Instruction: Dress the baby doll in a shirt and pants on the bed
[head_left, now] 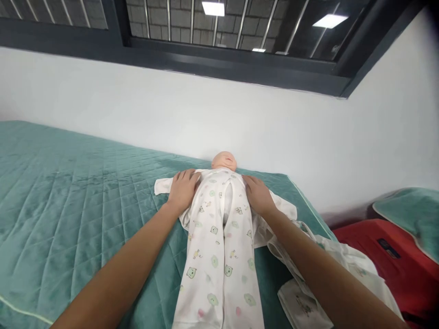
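Note:
A baby doll (224,161) lies on its back, its head near the wall and a white long-sleeved top (286,208) beneath the trousers. White printed baby trousers (212,246) with green bear faces lie lengthwise over its body, legs towards me; a gap shows between the legs near the top. My left hand (184,188) rests on the doll's left-of-view shoulder area, fingers stretched out at the trousers' edge. On the opposite side, my right hand (259,194) lies against the trousers' upper edge, fingers extended. Both thumbs are largely hidden.
A green quilted cover (85,219) spreads under the doll. More white printed baby clothes (346,256) lie beyond and under my right forearm. A red item with a dark label (363,237) and green fabric (411,212) are at right. A white wall (154,109) rises behind, below a barred window (233,27).

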The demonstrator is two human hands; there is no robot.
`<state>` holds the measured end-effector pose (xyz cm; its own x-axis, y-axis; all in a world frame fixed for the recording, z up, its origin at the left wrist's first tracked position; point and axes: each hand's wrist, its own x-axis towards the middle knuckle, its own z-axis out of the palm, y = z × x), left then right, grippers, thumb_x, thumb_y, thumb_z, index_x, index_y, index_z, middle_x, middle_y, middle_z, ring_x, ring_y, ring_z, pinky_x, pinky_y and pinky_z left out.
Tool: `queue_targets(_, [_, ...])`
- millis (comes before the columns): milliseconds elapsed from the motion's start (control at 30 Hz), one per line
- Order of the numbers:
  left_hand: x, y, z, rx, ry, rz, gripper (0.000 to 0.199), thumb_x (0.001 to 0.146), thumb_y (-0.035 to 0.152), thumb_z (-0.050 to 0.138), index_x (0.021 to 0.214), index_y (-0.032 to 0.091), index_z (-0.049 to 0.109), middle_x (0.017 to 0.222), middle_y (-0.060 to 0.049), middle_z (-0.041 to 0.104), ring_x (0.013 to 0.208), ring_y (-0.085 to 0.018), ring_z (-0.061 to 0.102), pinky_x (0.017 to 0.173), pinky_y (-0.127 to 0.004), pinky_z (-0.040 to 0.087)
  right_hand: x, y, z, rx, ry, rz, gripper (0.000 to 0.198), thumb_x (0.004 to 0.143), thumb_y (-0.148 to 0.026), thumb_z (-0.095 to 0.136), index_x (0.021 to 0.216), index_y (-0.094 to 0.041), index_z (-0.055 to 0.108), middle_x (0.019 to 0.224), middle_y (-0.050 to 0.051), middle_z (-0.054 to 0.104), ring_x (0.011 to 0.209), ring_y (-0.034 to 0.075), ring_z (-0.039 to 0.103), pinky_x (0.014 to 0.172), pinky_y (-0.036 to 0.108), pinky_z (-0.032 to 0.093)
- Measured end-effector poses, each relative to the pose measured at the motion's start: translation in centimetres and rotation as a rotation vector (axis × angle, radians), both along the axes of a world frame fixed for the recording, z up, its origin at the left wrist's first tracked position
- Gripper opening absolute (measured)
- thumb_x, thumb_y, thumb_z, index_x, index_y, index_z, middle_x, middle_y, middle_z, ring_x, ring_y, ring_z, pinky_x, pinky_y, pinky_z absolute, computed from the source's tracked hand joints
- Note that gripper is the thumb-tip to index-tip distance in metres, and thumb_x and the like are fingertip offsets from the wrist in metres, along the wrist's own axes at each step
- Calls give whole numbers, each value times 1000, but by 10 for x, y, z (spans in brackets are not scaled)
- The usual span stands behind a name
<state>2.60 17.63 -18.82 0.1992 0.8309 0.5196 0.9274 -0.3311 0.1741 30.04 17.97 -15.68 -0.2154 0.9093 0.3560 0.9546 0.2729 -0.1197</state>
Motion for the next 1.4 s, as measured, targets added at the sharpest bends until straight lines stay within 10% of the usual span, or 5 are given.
queue_targets(600, [-22,8,5,-210,-175,245,39,95,32,38,123,31,65,117,-7,68,104,-27,62,83,-36,43,63,46,-2,-169,194,-155,35,74,-10,46,85,-22,77,98,9,74,94,28,66,86,42,49])
queue_targets(833, [-18,7,4,-211,-153,254,40,94,29,39,125,30,64,115,-9,68,107,-28,60,88,-39,42,-21,12,51,27,225,129,39,92,-17,35,118,-19,64,122,10,63,114,23,58,99,36,43])
queue_targets(967, [-19,5,4,-194,-148,239,39,95,30,38,125,30,63,113,-9,68,107,-27,60,88,-38,42,-95,16,75,-138,-7,493,37,92,-19,43,127,-19,57,130,9,58,119,21,54,101,33,42])
queue_targets(1400, [-22,14,2,-204,-127,268,33,94,28,39,115,28,64,110,-8,69,105,-26,60,84,-36,41,-179,59,50,-409,-485,442,22,80,-29,63,99,-19,68,99,11,72,81,27,68,68,35,49])
